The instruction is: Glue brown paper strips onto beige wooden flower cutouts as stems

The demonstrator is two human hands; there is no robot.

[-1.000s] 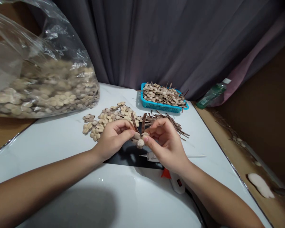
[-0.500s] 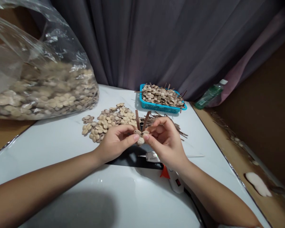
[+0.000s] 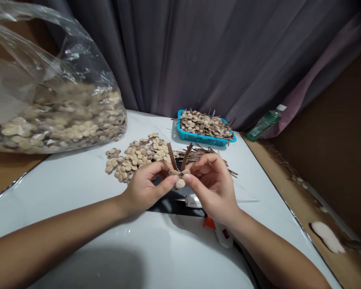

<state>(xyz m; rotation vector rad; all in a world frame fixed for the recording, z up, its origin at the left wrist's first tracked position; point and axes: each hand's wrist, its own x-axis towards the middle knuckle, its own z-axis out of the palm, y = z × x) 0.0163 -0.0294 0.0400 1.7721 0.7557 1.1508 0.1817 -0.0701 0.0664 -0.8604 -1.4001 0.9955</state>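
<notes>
Between my two hands is a small beige fabric flower (image 3: 180, 183) with a round fuzzy centre and two brown checked ribbon tails (image 3: 171, 155) sticking up in a V. My left hand (image 3: 149, 185) pinches its left side between thumb and forefinger. On the other side, my right hand (image 3: 212, 186) pinches it the same way. Below and behind the right hand lies a white glue gun (image 3: 193, 201) with an orange trigger, its metal tip pointing left over a dark mat (image 3: 165, 204). My right hand hides part of the gun.
Loose beige and grey flowers (image 3: 138, 154) are heaped beyond my left hand. Brown ribbon strips (image 3: 203, 151) lie behind my right hand. A blue basket (image 3: 204, 138) holds flowers with ribbons. At left stands a clear plastic bag (image 3: 87, 116) of flowers; a green bottle (image 3: 263, 124) is at right.
Both hands and the flower have shifted slightly down in view. The flower has tipped a little, and its ribbon tails spread wider at the top. Both pinches are kept.
</notes>
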